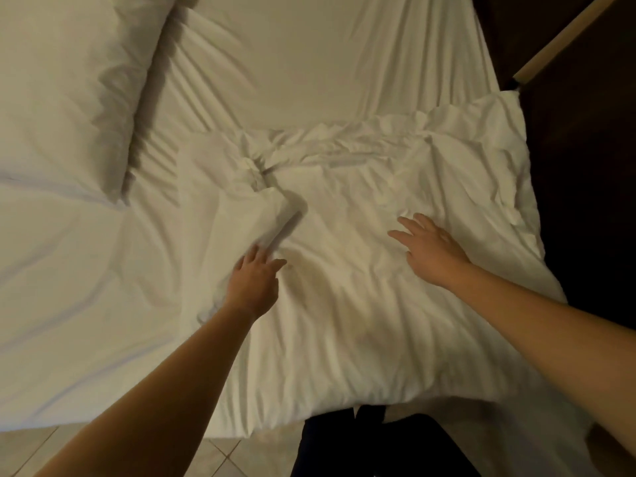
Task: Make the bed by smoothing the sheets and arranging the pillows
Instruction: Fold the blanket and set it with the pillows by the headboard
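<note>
A crumpled white duvet (361, 304) lies across the near right part of the bed, its far edge bunched into folds. My left hand (253, 285) rests on it beside a raised fold (275, 215), fingers loosely apart. My right hand (428, 249) lies flat on the duvet further right, fingers spread, holding nothing. A white pillow (65, 94) sits at the far left on the white fitted sheet (292, 56), which shows long wrinkles.
The bed's right edge meets a dark floor area with a pale wooden bar (564, 39) at the top right. Tiled floor (220, 456) and my dark trousers (364, 445) show below the bed's near edge.
</note>
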The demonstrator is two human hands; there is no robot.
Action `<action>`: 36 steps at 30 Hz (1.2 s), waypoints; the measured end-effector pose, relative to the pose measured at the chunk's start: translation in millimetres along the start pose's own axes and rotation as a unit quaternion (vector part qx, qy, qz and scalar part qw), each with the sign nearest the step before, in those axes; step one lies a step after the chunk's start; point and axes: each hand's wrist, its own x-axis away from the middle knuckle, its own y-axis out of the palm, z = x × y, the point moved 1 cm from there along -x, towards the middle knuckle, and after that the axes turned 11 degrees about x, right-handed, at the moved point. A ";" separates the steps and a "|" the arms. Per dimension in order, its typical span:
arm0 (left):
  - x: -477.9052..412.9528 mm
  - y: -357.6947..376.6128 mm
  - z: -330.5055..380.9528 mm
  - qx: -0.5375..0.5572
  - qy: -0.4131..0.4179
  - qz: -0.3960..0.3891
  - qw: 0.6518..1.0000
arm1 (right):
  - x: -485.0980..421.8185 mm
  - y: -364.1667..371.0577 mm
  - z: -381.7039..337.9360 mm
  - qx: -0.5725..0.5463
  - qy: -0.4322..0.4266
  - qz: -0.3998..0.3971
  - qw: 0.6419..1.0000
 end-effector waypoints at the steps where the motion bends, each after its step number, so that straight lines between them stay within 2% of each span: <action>1: -8.5 -0.7 -3.1 -0.026 0.009 -0.004 1.000 | -11.5 -0.7 -3.2 0.003 -0.006 -0.003 1.000; 4: -27.8 -3.1 -17.9 -0.104 -0.001 -0.015 0.994 | -39.7 -0.6 -9.4 0.018 -0.019 -0.032 0.999; 7: -39.8 -16.4 -46.5 -0.104 -0.075 0.014 0.992 | -60.8 -4.4 -12.9 0.043 -0.031 -0.056 0.997; 9: -47.0 -30.8 -72.9 -0.072 -0.181 0.038 0.980 | -71.9 -8.9 -11.8 0.073 -0.035 -0.067 0.994; 11: -53.9 -51.8 -93.7 -0.036 -0.322 0.045 0.945 | -80.5 -13.1 -8.3 0.099 -0.026 -0.078 0.992; 13: -61.3 -70.0 -101.9 -0.002 -0.389 0.062 0.919 | -87.3 -16.6 -2.4 0.132 -0.023 -0.075 0.988; 15: -70.3 -80.6 -96.4 0.008 -0.360 0.098 0.928 | -91.6 -18.4 4.9 0.156 -0.028 -0.062 0.985; 17: -79.9 -82.4 -85.8 0.044 -0.292 0.116 0.948 | -93.2 -20.2 11.3 0.170 -0.035 -0.049 0.984; 20: -95.0 -63.5 -68.7 0.124 -0.202 0.063 0.970 | -96.6 -20.6 21.0 0.206 -0.045 -0.049 0.976; 22: -101.8 -43.0 -57.7 0.139 -0.172 0.016 0.975 | -99.1 -20.4 32.2 0.238 -0.033 -0.043 0.970; 28: -101.9 -2.1 -17.5 0.136 -0.193 0.007 0.972 | -101.1 -37.1 114.6 0.259 0.073 -0.033 0.963; 34: -117.2 -2.1 -2.4 0.130 -0.203 0.084 0.967 | -107.4 -57.6 231.7 0.253 0.291 0.009 0.923; 36: -133.1 -7.7 -7.4 0.114 -0.187 0.112 0.969 | -114.1 -62.8 251.9 0.214 0.277 0.058 0.935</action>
